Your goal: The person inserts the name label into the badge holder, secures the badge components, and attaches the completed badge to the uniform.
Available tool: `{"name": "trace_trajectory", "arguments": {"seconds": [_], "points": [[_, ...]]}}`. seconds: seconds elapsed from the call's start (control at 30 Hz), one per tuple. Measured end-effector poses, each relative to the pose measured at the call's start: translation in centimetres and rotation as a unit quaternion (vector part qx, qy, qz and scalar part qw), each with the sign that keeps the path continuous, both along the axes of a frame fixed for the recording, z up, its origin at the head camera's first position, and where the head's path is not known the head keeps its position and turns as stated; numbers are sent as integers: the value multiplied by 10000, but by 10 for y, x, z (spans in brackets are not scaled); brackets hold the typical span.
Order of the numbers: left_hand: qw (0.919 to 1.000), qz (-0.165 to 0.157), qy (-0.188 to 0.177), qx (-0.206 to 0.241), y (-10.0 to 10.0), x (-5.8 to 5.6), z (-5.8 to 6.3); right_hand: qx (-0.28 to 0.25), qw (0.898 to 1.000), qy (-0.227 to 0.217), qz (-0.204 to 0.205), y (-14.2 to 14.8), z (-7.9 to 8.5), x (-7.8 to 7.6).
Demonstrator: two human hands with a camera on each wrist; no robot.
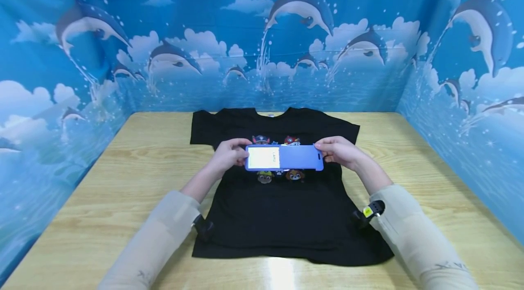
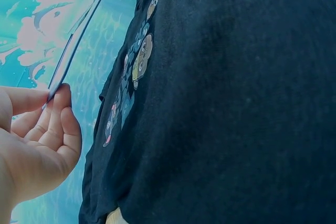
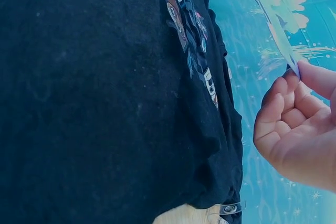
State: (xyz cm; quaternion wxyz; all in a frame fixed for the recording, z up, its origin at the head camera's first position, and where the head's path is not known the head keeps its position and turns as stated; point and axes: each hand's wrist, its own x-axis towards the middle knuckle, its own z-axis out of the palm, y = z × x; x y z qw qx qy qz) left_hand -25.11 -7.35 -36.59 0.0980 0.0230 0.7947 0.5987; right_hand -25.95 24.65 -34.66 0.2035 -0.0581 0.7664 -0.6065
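A flat blue-purple card holder [image 1: 299,158], drawn out lengthwise, is held level above a black T-shirt [image 1: 278,217]. Its left half carries a white card [image 1: 262,158] with lettering; its right half is plain blue with a small slot near the end. My left hand [image 1: 231,153] pinches the left end between thumb and fingers. At the opposite end, my right hand [image 1: 340,151] pinches the upper corner. Both wrist views show the holder edge-on, thin, with the left hand [image 2: 39,135] and right hand [image 3: 299,119] gripping its ends. Cartoon dog faces [image 1: 295,175] on the shirt are partly covered by it.
The T-shirt lies spread flat, neck away from me, on a light wooden table [image 1: 135,180]. Blue curtains [image 1: 196,7] printed with dolphins stand behind and at both sides. A dark wrist strap device [image 1: 373,209] sits on the right sleeve.
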Motion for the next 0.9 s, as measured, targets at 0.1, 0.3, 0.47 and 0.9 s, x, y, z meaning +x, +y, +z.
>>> {"name": "trace_trajectory", "arguments": {"seconds": [0.1,0.3,0.47,0.9], "points": [[10000,-16,-4,-24,0,0,1,30,10000,-4,-17,0,0,0],[10000,-57,1,-47,-1,-1,1,131,9999,-4,-13,0,1,0],[9999,-100,2,-28,-1,0,0,233,9997,7,-20,0,1,1],[9999,-103,131,-30,-3,2,1,330,9994,60,-96,0,-3,2]]}}
